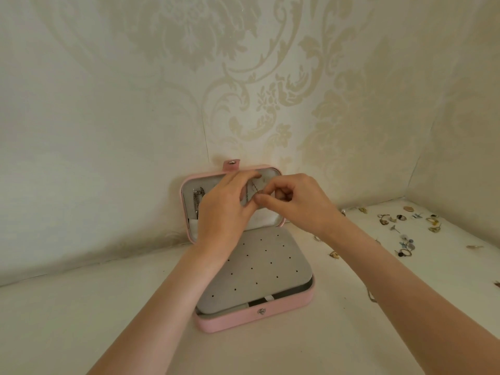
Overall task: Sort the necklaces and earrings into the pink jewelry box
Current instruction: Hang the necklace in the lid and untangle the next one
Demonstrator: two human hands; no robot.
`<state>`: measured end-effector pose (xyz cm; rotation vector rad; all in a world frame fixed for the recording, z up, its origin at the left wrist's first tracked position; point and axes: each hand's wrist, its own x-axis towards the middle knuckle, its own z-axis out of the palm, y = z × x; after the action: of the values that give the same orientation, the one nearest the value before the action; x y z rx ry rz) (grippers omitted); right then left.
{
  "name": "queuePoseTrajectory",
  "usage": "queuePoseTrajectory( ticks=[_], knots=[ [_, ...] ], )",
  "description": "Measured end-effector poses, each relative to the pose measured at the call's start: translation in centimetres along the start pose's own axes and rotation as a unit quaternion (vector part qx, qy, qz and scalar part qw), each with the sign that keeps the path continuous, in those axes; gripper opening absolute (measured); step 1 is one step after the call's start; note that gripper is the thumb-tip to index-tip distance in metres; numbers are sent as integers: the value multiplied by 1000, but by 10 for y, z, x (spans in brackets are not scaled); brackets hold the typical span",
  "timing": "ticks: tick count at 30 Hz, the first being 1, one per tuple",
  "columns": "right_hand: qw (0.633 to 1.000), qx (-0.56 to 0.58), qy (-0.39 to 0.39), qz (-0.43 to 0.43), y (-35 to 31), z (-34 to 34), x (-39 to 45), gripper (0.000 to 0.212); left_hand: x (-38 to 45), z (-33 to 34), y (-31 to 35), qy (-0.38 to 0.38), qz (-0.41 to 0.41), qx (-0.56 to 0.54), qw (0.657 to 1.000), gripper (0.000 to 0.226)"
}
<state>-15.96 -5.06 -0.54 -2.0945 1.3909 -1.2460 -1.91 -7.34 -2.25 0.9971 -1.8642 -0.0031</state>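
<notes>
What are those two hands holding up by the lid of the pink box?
A thin necklace chain, pinched between the fingertips of the left hand and right hand, against the open lid. Which part cannot be told.

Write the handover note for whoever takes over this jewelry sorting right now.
Left hand: at the open lid of the pink box, steadying a thin chain.
Right hand: fingertips pinched on that chain.
Done: one silver necklace already hangs in the lid's left side.
Left: finish hanging this chain; the grey earring pad is empty; earrings lie scattered on the table to the right.
</notes>
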Motion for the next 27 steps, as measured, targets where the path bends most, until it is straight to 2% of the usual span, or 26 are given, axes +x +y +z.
queuePoseTrajectory(
  ticks=[4,6,9,11,14,18,21,27],
  knots=[
    [1000,-6,5,-2,2,-1,-1,13,2,-1,2,1,-11,13,1000,30],
    [1000,-8,3,1,3,-1,-1,14,2,0,0,-10,22,26,999,27],
    [1000,-1,16,6,2,-2,1,18,-3,4,-6,-46,69,47,995,9],
    [999,1,33,11,2,-2,6,18,-5,4,-10,-43,37,33,998,5],
    [998,-18,56,12,3,4,14,15,-7,2,-12,10,-53,-45,998,4],
    [988,-121,96,-17,6,17,20,15,-8,0,-7,59,-130,-94,985,7],
    [971,-189,132,-54,6,23,17,21,-7,1,-6,90,-148,-66,983,11],
    [945,-240,211,-69,5,32,19,26,-1,-1,-2,119,-92,62,987,17]
  ],
)
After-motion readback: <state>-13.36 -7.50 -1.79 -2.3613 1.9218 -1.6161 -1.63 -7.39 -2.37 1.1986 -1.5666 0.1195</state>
